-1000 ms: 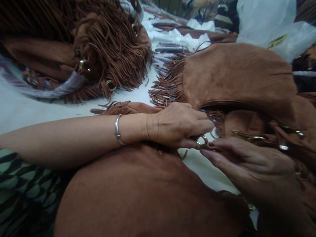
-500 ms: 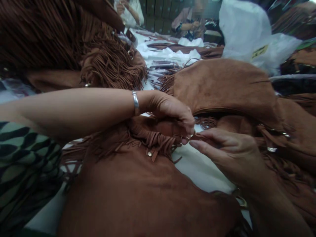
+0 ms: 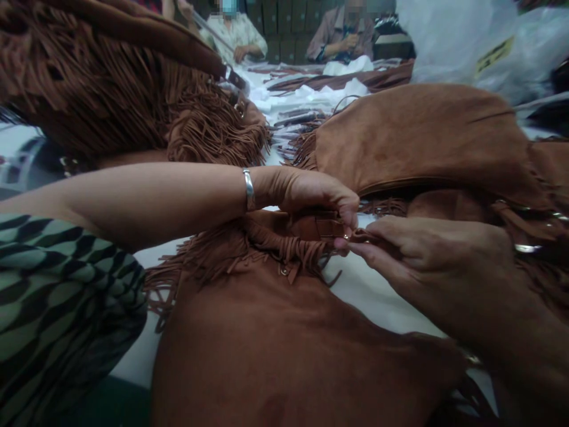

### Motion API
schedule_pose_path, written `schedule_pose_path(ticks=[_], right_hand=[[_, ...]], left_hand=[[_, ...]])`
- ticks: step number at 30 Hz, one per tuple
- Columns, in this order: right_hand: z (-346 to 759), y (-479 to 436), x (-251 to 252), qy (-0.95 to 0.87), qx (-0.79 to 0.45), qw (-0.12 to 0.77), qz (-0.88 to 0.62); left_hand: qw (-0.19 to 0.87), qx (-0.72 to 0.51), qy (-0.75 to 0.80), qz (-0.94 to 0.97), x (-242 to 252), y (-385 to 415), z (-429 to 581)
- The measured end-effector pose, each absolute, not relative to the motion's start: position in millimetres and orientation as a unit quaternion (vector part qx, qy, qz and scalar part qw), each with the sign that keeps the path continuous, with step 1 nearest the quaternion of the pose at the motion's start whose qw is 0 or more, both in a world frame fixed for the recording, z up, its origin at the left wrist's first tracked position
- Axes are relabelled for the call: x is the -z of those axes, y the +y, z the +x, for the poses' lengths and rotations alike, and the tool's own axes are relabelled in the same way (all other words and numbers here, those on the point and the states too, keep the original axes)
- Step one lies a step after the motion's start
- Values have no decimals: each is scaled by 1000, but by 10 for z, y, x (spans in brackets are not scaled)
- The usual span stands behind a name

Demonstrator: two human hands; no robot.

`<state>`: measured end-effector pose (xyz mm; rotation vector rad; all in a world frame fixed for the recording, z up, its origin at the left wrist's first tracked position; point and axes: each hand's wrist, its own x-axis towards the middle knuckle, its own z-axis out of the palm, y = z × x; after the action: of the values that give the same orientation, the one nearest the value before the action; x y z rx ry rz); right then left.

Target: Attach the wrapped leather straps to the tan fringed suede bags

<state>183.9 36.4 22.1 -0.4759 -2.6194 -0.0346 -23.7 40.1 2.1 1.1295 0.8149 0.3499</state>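
A brown suede bag [image 3: 284,338] with fringe [image 3: 288,252] lies on the white table in front of me. My left hand [image 3: 322,193], a silver bangle at its wrist, reaches across above the fringe with its fingers pinched. They grip a brown strap [image 3: 309,227] by a small metal fitting at its end. Facing it, my right hand [image 3: 431,255] is closed, thumb against forefinger, on a narrow brown leather tab [image 3: 362,234] that meets the fitting. The fingertips of both hands nearly touch, so how tab and fitting join is partly hidden.
A heap of fringed brown bags [image 3: 128,101] stands at the left. Another brown suede bag [image 3: 427,136] lies beyond my right hand. Clear plastic bags [image 3: 462,41] rise behind it. Across the table [image 3: 377,290] are two people [image 3: 340,35] and strips of brown leather [image 3: 377,77].
My view has shifted, so the surroundings sit differently in the picture. Both hands keep their pinch at the same fitting. The plastic bags and the people show at slightly different places.
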Motion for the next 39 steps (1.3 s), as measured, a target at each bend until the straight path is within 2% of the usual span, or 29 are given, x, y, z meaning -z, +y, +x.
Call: schedule_pose_path(ticks=[4,10,16,19,23,32,39], right_hand=[[1835,301,-238,-954,91,230,-167],[1851,254,-206,-942,119,262,-173],[1901,192,-136,-936,147,263,-184],[1900,159,-117,-939,141,261,-174],[1874,151,-73,-941,141,264,-159],[1887,158,34,-955,180,195,-132],[1770,79,13,-955,195,167,-150]], left_hand=[[727,-158,396,537,-88,300,-227],[705,-240,409,527,-167,62,-191],[623,-293,434,581,-134,-108,-100],[634,-294,431,571,-108,-185,-97],[583,-281,442,622,-89,-258,-168],[562,-246,445,652,-34,-275,-301],[501,-249,481,675,-29,-300,-275]])
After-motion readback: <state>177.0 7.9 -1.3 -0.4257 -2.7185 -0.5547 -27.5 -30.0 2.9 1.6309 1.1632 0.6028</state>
